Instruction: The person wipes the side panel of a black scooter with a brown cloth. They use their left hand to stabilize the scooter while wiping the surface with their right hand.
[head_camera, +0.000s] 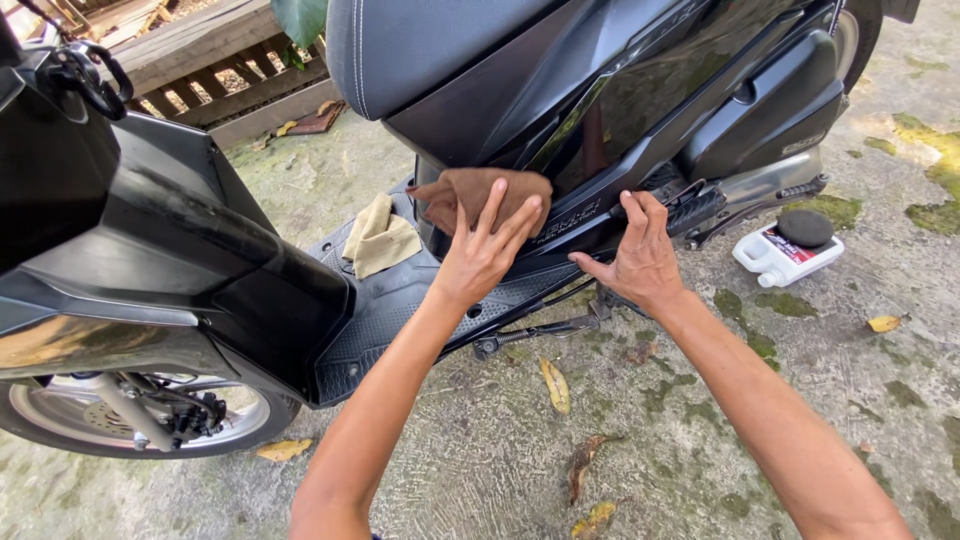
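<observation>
Presently left hand (483, 252) presses brown cloth (487, 193) flat, fingers spread, against black scooter side panel (640, 100); right hand (640, 255), fingers together, braces beside footpeg (697, 208); even pressure advisable.

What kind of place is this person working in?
Likely an outdoor yard or driveway: a black scooter stands on mossy concrete ground strewn with fallen leaves, with wooden planks stacked behind.

Sunlit, moss-stained grey concrete ground (700, 440) strewn with dry yellow-brown leaves (556, 386); weathered wooden slatted pallet (215, 75) at upper left.
</observation>
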